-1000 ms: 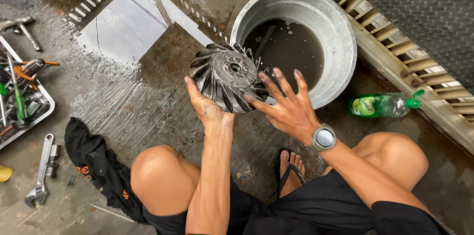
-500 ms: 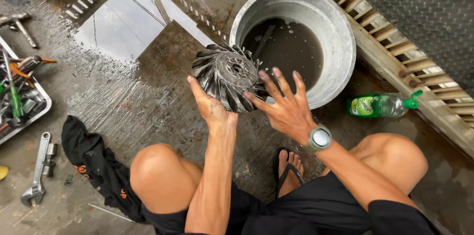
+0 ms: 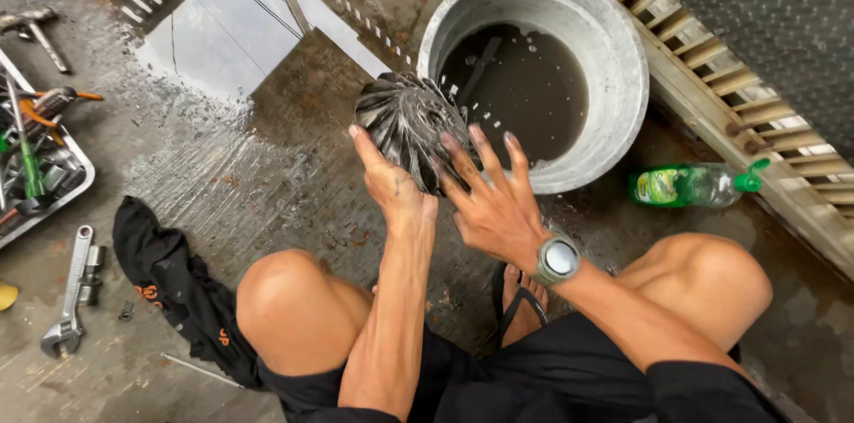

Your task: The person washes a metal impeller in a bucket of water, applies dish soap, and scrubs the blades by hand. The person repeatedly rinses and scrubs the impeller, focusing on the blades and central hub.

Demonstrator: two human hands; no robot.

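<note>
Finned metal impeller [image 3: 411, 125], wet and dark, is held up over the wet concrete floor [image 3: 240, 174], just beside the rim of a metal tub [image 3: 623, 58] of murky water. Left hand [image 3: 391, 187] grips its lower edge; right hand [image 3: 498, 205] presses against it, fingers [image 3: 485, 152] spread apart.

It was an outdoor repair yard or workshop floor: wet concrete [image 3: 222, 174], a tray of tools [image 3: 40, 178], an adjustable wrench [image 3: 71, 290] and a metal wash basin [image 3: 623, 58] of dirty water.
</note>
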